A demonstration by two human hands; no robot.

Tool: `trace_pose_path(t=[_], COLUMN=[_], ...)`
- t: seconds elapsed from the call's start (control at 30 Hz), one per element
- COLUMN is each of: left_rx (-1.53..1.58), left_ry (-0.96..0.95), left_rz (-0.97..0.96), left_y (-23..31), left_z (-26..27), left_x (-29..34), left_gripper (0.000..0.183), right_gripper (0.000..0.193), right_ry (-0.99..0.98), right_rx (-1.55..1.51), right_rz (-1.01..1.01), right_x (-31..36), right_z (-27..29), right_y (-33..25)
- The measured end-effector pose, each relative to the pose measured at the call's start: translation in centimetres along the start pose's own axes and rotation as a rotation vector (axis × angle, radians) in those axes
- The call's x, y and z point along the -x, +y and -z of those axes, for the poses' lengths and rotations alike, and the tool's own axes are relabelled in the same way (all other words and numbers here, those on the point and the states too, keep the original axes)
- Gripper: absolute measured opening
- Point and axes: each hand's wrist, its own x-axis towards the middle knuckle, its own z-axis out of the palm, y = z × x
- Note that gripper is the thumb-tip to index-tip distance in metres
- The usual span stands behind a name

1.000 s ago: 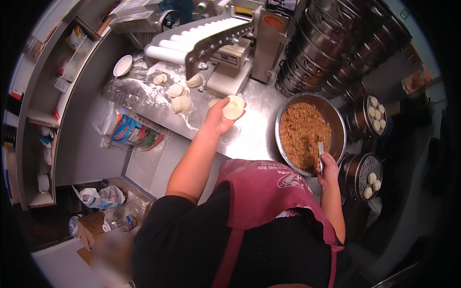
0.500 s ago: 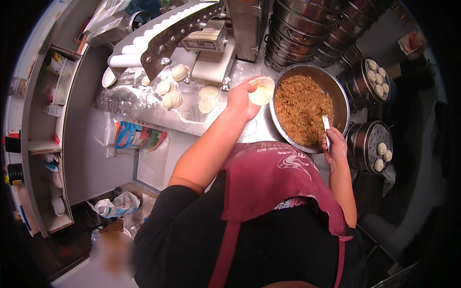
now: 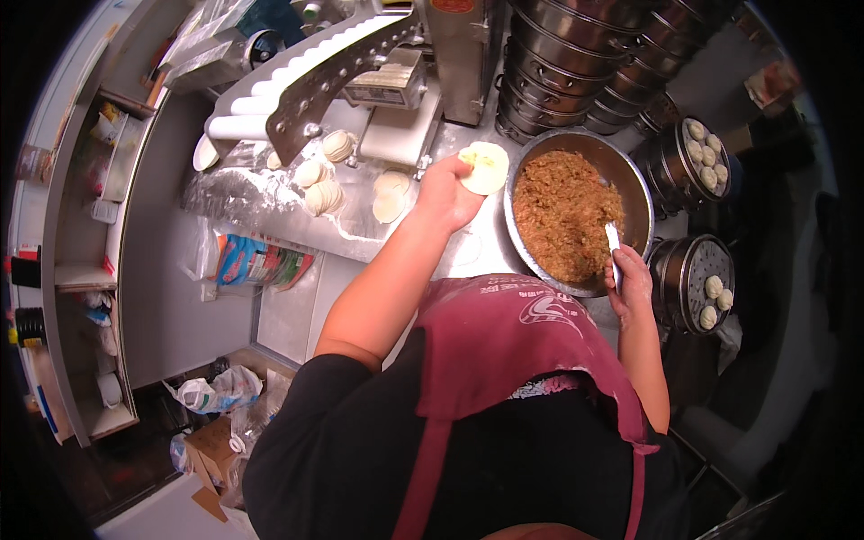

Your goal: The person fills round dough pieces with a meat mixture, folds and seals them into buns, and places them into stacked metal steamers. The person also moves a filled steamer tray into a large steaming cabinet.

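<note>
My left hand (image 3: 447, 196) pinches a thin round dough wrapper (image 3: 488, 173) by its left edge, above the worktop and just left of the bowl. A wide metal bowl (image 3: 649, 216) holds a brown, crumbly filling (image 3: 565, 211). At the bowl's near right rim, my right hand (image 3: 634, 281) is closed round a narrow flat spatula (image 3: 614, 241). Its upper end shows over the filling, and the fingers cover the rest. Several stacked wrappers (image 3: 323, 197) lie left of my left hand, with more flat dough rounds (image 3: 390, 205) closer to it.
Floured metal worktop (image 3: 238, 191) spans the left. Behind it stand a roller machine (image 3: 315, 85) and a scale (image 3: 403, 135). Tall steamer stacks (image 3: 558, 72) rise behind the bowl. To the right, two steamers (image 3: 666, 283) hold formed buns (image 3: 714, 287).
The wrapper in my left hand has tilted and shows its face more fully. My right hand keeps its grip on the spatula by the bowl rim. The whole view has shifted slightly.
</note>
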Motion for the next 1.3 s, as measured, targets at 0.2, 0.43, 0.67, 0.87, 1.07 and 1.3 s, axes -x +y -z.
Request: trace_pose_path(t=[0.2,0.43,0.67,0.87,1.07,1.3], left_rx=[0.016,-0.083,-0.054,-0.101,-0.203,-0.302], left_ry=[0.211,0.142,-0.095,-0.142,-0.094,0.061], left_rz=[-0.005,0.133,0.206,0.052,-0.127,0.049], left_y=[-1.2,-3.7,-9.9,-12.2,-9.9,-8.2], left_z=[0.2,-2.2,-8.8,-11.8,-9.1,-5.5], left_x=[0.4,0.1,-3.0,-2.8,-2.4,-2.4], left_gripper=[0.048,0.046,0.045,0.041,0.026,0.026], right_gripper=[0.021,0.024,0.026,0.034,0.029,0.016], right_ry=[-0.054,-0.085,0.098,0.253,0.046,0.134], right_rx=[-0.029,-0.089,0.51,1.009,1.165,1.845], right_rz=[0.053,0.145,0.691,1.291,1.164,0.408], right_x=[0.5,2.4,3.2,2.8,5.1,-1.5], right_z=[-1.0,-3.2,-5.7,-7.7,-4.1,0.6], right_y=[-1.2,-2.8,-4.0,-3.9,-4.3,-0.7])
